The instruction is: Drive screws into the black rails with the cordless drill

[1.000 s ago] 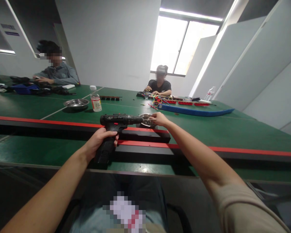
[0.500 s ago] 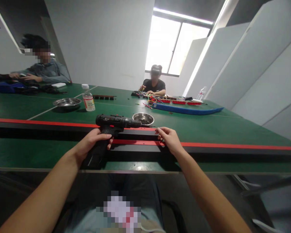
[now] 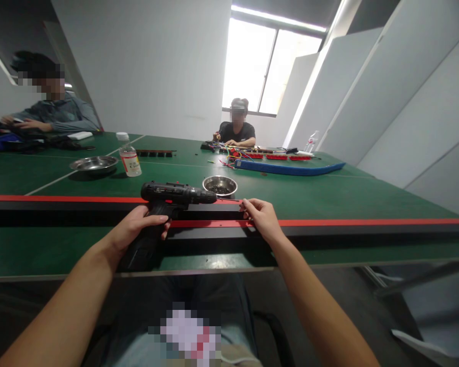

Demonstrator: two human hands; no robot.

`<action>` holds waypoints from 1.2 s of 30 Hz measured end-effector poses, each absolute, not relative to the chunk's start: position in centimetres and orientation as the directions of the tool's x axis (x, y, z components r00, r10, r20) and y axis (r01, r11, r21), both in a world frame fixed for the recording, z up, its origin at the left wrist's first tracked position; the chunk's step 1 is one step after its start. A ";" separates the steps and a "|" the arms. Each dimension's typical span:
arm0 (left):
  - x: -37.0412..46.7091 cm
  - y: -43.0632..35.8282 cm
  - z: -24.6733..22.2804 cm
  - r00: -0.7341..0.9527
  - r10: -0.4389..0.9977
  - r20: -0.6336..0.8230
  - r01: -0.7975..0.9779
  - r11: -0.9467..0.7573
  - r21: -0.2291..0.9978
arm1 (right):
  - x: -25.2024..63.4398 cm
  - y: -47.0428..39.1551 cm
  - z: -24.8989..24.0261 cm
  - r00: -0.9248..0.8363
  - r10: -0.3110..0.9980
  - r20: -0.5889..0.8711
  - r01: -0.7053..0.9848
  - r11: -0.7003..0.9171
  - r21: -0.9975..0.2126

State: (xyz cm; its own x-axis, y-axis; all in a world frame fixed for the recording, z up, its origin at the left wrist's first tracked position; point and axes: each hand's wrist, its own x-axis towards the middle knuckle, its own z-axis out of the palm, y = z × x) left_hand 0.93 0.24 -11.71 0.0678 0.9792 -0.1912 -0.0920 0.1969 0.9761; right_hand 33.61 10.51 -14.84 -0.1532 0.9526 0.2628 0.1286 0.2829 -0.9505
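Note:
My left hand is wrapped round the grip of a black cordless drill, which lies level with its long thin bit pointing right. At the bit's tip, the fingers of my right hand are pinched together. Whatever sits between those fingertips is too small to make out. Beneath both hands run black bars with red top strips, lying across the table. Just behind the bit stands a small steel bowl with small dark pieces in it.
On the green table are a steel dish, a labelled bottle and a long blue strip. Coloured wires and red parts lie farther back. One person sits opposite, another at the far left.
The view has shifted slightly, so most things appear a little farther left. The drill bit now meets my right fingertips; before, its tip was just behind them. Both hands keep their grips.

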 end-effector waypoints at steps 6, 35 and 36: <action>0.7 0.4 -11.9 0.069 0.981 -0.182 -0.073 0.187 0.980 | 33.7 10.6 -14.9 -0.139 0.956 0.257 0.126 0.275 -0.953; 1.3 -0.1 -11.7 0.085 0.996 -0.005 0.089 -0.003 0.996 | 33.6 10.4 -14.7 -0.236 0.943 0.236 0.159 0.277 -0.948; 1.4 -0.1 -11.6 0.083 0.997 0.007 0.103 -0.016 0.995 | 33.7 10.3 -14.7 -0.239 0.942 0.234 0.155 0.274 -0.949</action>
State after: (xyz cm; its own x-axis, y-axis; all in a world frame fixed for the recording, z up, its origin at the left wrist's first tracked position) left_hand 1.41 -0.14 -11.60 0.0830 0.9965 0.0071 0.1026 -0.0156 0.9946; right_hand 33.65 10.33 -14.69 -0.2392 0.9425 0.2336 0.1546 0.2744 -0.9491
